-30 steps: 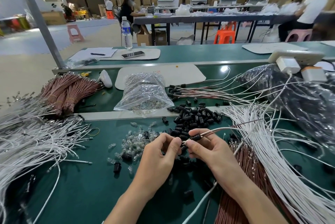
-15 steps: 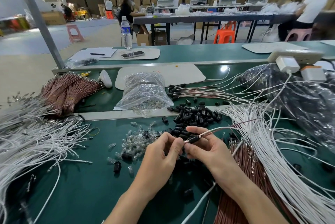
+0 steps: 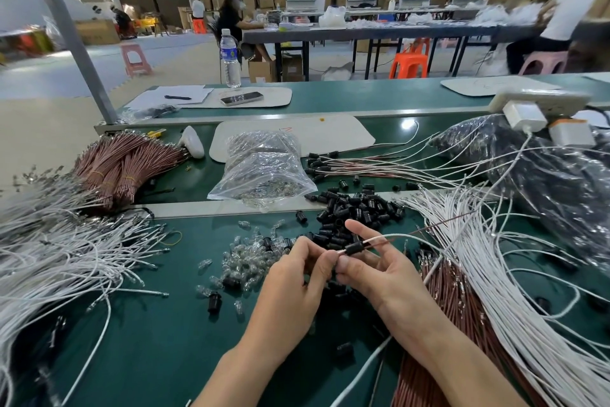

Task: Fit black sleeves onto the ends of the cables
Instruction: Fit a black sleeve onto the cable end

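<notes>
Above table [image 3: 148,324], black sleeve [image 3: 355,247] lies left-right, cables [image 3: 397,236] trailing right.

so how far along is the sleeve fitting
Done: a fan of sleeved cables lies further back. In hand: the left hand pinches a cable pair while the right hand holds a black sleeve on it. Left: many loose sleeves, white cables and bundled brown cables.
</notes>
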`<state>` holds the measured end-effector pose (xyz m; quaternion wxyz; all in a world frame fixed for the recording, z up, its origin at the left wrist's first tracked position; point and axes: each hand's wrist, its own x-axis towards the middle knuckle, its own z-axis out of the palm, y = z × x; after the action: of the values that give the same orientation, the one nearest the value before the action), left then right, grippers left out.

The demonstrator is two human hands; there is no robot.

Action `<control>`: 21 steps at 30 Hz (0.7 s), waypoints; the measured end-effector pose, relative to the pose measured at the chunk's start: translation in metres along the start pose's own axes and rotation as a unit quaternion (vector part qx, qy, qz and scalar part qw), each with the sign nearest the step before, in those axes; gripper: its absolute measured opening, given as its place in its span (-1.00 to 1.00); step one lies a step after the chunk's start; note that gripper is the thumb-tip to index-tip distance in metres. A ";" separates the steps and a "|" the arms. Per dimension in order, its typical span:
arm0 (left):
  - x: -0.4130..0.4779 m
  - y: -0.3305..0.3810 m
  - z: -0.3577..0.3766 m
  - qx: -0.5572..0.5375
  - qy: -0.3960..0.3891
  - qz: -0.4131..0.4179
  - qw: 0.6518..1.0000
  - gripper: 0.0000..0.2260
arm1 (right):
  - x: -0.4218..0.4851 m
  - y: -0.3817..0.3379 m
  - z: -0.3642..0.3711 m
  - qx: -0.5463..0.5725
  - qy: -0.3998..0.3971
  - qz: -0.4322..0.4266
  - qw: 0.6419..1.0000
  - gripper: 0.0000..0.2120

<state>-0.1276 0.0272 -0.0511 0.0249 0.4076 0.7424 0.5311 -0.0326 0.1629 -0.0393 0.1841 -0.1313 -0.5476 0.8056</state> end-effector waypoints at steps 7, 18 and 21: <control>-0.003 -0.001 0.000 0.031 0.000 0.017 0.999 -0.77 | 0.000 0.001 0.002 -0.025 0.027 -0.033 0.999 -0.30; -0.001 0.002 -0.001 -0.014 -0.017 0.019 1.000 -0.75 | 0.000 0.000 0.003 -0.039 0.020 -0.044 0.998 -0.35; -0.001 0.003 -0.001 -0.012 -0.020 0.011 1.000 -0.74 | 0.000 0.001 0.002 -0.044 0.022 -0.039 0.998 -0.36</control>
<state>-0.1252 0.0260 -0.0491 0.0384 0.4263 0.7307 0.5319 -0.0340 0.1612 -0.0394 0.2216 -0.1359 -0.5828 0.7699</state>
